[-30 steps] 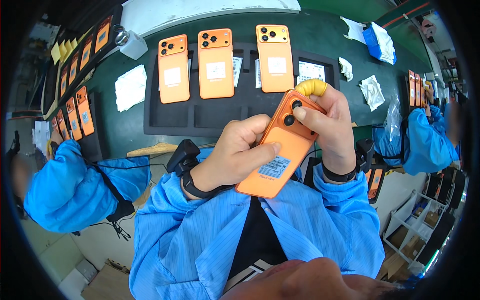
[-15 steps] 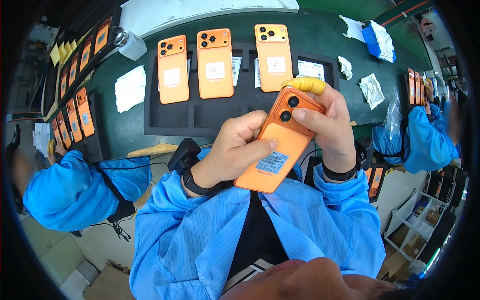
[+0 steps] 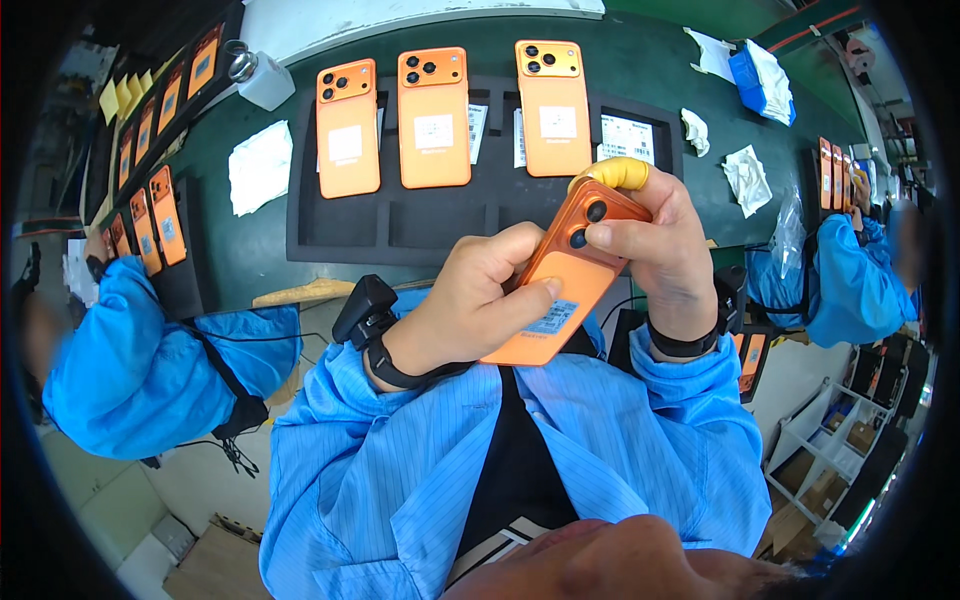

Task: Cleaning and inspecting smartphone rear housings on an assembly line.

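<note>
An orange smartphone (image 3: 572, 290) is held tilted between my two hands, its back with two visible black lenses and a label facing up. My left hand (image 3: 485, 290) is closed round its left edge, thumb lying on the back near the label. At the camera end my right hand (image 3: 655, 235) grips the top corner, thumb beside a lens and a yellow-wrapped finger (image 3: 622, 173) over the upper edge. Beyond it, three orange phones (image 3: 347, 130), (image 3: 433, 120), (image 3: 553, 110) lie back up on a black foam tray (image 3: 345, 245), each bearing a white square sticker.
White cloths (image 3: 260, 168) and a blue box of wipes (image 3: 758, 85) lie on the green table (image 3: 640, 50). A pump bottle (image 3: 265, 80) stands at the back left. Co-workers in blue sleeves (image 3: 130, 370) sit at both sides, with more orange phones (image 3: 168, 228) by them.
The held phone has tipped, so its back looks foreshortened and its lower end sits higher. Both hands keep their grip. The left co-worker's arm has moved over the phones there.
</note>
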Demonstrator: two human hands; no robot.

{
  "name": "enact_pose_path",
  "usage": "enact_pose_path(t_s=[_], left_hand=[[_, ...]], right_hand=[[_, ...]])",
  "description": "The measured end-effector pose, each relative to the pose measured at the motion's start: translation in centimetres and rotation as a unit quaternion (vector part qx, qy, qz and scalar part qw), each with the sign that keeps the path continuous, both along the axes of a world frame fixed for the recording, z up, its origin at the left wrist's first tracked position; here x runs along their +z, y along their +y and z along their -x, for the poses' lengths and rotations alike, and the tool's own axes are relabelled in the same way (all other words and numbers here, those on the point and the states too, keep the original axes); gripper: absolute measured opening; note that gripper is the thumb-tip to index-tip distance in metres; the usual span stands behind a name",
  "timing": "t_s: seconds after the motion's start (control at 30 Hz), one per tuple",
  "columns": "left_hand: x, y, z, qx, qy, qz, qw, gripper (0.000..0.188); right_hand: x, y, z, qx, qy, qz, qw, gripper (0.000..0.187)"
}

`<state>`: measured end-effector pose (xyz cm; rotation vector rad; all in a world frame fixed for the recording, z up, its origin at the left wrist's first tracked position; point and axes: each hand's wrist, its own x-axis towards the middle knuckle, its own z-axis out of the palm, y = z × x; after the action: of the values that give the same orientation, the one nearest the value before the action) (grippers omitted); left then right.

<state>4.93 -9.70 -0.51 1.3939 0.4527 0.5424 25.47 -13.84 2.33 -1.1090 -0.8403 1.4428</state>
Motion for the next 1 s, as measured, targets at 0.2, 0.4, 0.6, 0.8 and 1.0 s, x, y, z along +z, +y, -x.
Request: enact_pose_path(t_s=[0.2, 0.4, 0.6, 0.8, 1.0], left_hand=[[-0.08, -0.22, 0.13, 0.015, 0.026, -0.049, 0.998, 0.014], [-0.28, -0.45, -0.03, 0.053, 0.015, -0.074, 0.996, 0.015], [-0.40, -0.39, 0.14, 0.047, 0.018, -0.065, 0.997, 0.015], [-0.39, -0.22, 0.40, 0.007, 0.008, 0.012, 1.000, 0.014], [-0.86, -0.16, 0.47, -0.011, -0.015, 0.094, 0.995, 0.018]], right_hand=[[-0.14, 0.16, -0.15, 0.010, 0.030, 0.014, 0.999, 0.038], [-0.02, 0.35, 0.13, 0.011, 0.036, 0.017, 0.999, 0.035], [-0.02, 0.44, 0.58, -0.001, 0.035, 0.020, 0.999, 0.034], [-0.25, 0.47, 0.34, 0.013, 0.021, 0.013, 1.000, 0.038], [-0.01, 0.35, 0.35, 0.011, 0.023, 0.014, 1.000, 0.037]])
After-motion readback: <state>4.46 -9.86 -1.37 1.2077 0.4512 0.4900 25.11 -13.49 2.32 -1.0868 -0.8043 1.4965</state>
